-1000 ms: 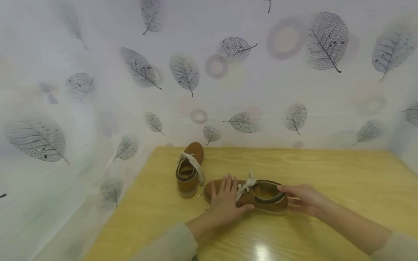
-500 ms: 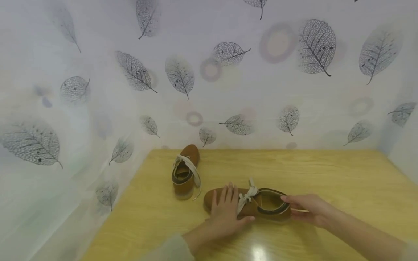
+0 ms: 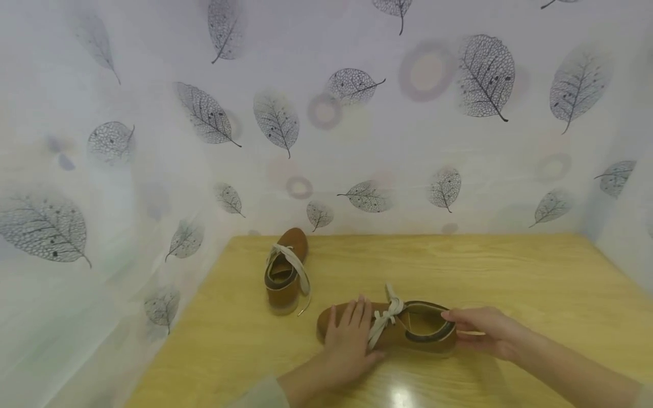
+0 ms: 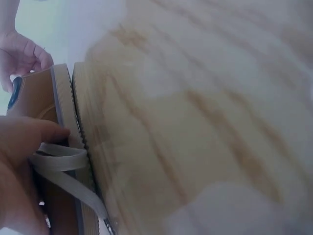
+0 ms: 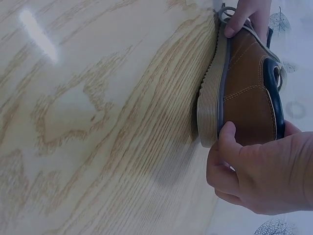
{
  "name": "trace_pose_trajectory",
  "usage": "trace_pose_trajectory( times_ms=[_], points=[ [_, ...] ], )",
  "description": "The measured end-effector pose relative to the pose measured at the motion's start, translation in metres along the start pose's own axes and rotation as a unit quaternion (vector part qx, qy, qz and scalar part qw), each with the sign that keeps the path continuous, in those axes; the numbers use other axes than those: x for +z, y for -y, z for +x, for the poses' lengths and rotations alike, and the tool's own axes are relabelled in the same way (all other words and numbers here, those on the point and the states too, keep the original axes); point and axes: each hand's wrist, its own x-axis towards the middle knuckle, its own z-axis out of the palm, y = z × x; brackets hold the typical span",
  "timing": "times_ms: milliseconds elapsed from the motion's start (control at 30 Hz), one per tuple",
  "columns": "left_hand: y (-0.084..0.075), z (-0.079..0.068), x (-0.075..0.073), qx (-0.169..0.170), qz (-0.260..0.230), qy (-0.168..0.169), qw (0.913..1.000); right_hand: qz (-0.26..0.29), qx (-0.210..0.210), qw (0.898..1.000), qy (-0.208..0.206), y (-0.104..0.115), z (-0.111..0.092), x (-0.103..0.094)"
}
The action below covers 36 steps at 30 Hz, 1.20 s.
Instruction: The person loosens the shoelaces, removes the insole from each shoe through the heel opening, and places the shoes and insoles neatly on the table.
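Observation:
A brown leather shoe with a dark collar stands on its sole, toe to the left. Its pale laces are tied in a bow. My left hand holds the shoe across the toe, fingers over the top and thumb down the near side. At the heel, my right hand grips the back, thumb on the collar in the head view. The right wrist view shows this hand against the shoe's heel. Part of the toe is hidden under my left hand.
A matching brown shoe stands farther back on the left, toe away from me, its lace end hanging down beside it. Both rest on a yellowish wooden table. Leaf-patterned covering rises behind and at the sides.
The shoe in my hands has shifted slightly toward me, and both hands have moved with it. The other shoe has stayed in place while the head view tilted and turned a little.

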Motion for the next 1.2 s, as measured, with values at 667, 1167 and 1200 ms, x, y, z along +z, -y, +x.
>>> trace_pose_trajectory(
  times_ms=[667, 1167, 1200],
  points=[
    [0.048, 0.004, -0.016, 0.043, -0.390, 0.011, 0.9199, 0.021, -0.004, 1.000, 0.008, -0.002, -0.002, 0.001],
    [0.073, -0.009, -0.016, -0.021, -0.709, 0.230, 0.6666, 0.010, -0.010, 1.000, 0.007, -0.002, 0.001, 0.001],
    [0.074, -0.013, -0.016, -0.014, -0.705, 0.245, 0.6659, 0.010, -0.010, 1.000, 0.007, -0.002, 0.001, 0.000]
  ],
)
